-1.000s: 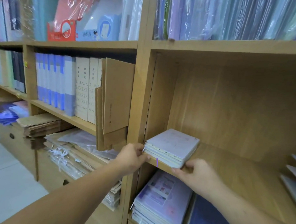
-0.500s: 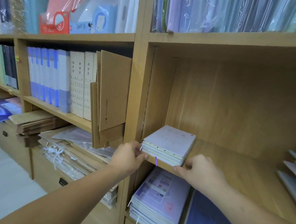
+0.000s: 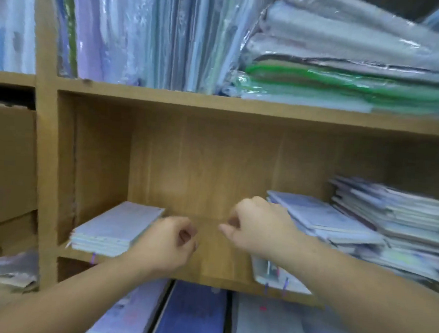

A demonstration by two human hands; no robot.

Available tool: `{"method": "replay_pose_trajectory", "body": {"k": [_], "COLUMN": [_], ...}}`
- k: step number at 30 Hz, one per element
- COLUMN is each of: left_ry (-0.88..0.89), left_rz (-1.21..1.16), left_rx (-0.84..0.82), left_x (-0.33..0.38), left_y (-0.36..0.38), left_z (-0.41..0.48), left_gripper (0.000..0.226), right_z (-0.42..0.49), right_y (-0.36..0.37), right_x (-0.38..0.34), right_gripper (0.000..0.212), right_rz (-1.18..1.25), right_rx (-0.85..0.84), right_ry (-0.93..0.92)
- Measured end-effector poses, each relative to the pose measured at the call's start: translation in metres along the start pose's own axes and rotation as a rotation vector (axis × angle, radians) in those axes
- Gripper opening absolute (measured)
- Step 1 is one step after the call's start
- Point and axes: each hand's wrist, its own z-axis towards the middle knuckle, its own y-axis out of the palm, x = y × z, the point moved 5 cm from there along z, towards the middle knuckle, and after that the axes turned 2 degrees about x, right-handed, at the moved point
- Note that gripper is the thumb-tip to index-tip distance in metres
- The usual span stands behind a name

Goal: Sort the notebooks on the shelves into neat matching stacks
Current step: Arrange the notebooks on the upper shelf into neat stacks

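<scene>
Small stack of notebooks (image 3: 116,228) lies flat, covers up, at the left end of the middle shelf (image 3: 208,255), near the side wall, its front edge at the shelf lip. The left hand (image 3: 168,242) is just beside the stack's right edge, fingers curled on nothing we can see. A knock from it could skew the stack or push it off the lip. The right hand (image 3: 261,228) is apart from the left and sits against the loose heap of notebooks (image 3: 378,225). Blur hides whether it pinches anything. The greater risk, we judge, is one lower notebook (image 3: 276,276) jutting past the shelf front: pulling from the heap could drag it down. The stack's long axis runs front to back, slanting right, page edges toward us. The heap is fanned, with no single axis.
</scene>
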Motion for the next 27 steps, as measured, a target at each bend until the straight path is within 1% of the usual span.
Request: {"method": "replay_pose_trajectory", "body": {"k": [3,4,5,6,8,10,12,13,15,16,17,18,19,21,23,25,27], "left_ry": [0.051,0.054,0.057,0.040,-0.034,-0.072,-0.102,-0.122,-0.197,-0.240,-0.275,-0.301,-0.322,-0.357,-0.402,-0.466,-0.498], "left_rz": [-0.170,-0.218,-0.262,-0.321,-0.441,-0.420,-0.386,-0.414,-0.546,-0.618,-0.677,-0.719,-0.755,-0.816,-0.890,-0.971,-1.045], "left_rx": [0.007,0.012,0.012,0.003,-0.047,-0.077,-0.095,-0.124,-0.247,-0.318,-0.364,-0.385,-0.387,-0.343,-0.276,-0.199,-0.149], "left_x": [0.062,0.081,0.100,0.117,0.143,0.159,0.168,0.174,0.187,0.194,0.200,0.206,0.211,0.220,0.226,0.228,0.227], "left_y": [0.038,0.049,0.060,0.070,0.090,0.101,0.100,0.098,0.098,0.099,0.099,0.101,0.103,0.109,0.118,0.121,0.119], "left_z": [0.027,0.037,0.047,0.056,0.067,0.069,0.064,0.060,0.051,0.045,0.040,0.036,0.033,0.030,0.027,0.026,0.027], "left_gripper": [0.017,0.022,0.028,0.035,0.050,0.056,0.052,0.049,0.046,0.044,0.040,0.035,0.031,0.024,0.016,0.010,0.007], "right_z": [-0.025,-0.032,-0.037,-0.041,-0.049,-0.058,-0.067,-0.071,-0.078,-0.081,-0.083,-0.084,-0.084,-0.086,-0.089,-0.094,-0.098], "right_y": [-0.038,-0.048,-0.053,-0.053,-0.044,-0.031,-0.025,-0.024,-0.027,-0.027,-0.026,-0.023,-0.020,-0.018,-0.016,-0.013,-0.012], "right_x": [0.080,0.108,0.136,0.165,0.208,0.228,0.231,0.233,0.232,0.232,0.231,0.231,0.231,0.231,0.229,0.229,0.231], "right_gripper": [0.043,0.042,0.040,0.042,0.056,0.070,0.074,0.080,0.106,0.114,0.117,0.113,0.104,0.081,0.067,0.061,0.062], "right_rz": [-0.064,-0.091,-0.112,-0.119,-0.063,0.047,0.069,0.062,0.083,0.114,0.137,0.140,0.118,0.045,0.013,0.040,0.088], "right_rx": [0.296,0.348,0.337,0.278,0.103,-0.034,-0.146,-0.193,-0.306,-0.357,-0.388,-0.390,-0.352,-0.238,-0.176,-0.152,-0.124], "right_ry": [-0.001,0.029,0.088,0.171,0.309,0.350,0.337,0.331,0.316,0.309,0.293,0.277,0.264,0.245,0.229,0.229,0.251]}}
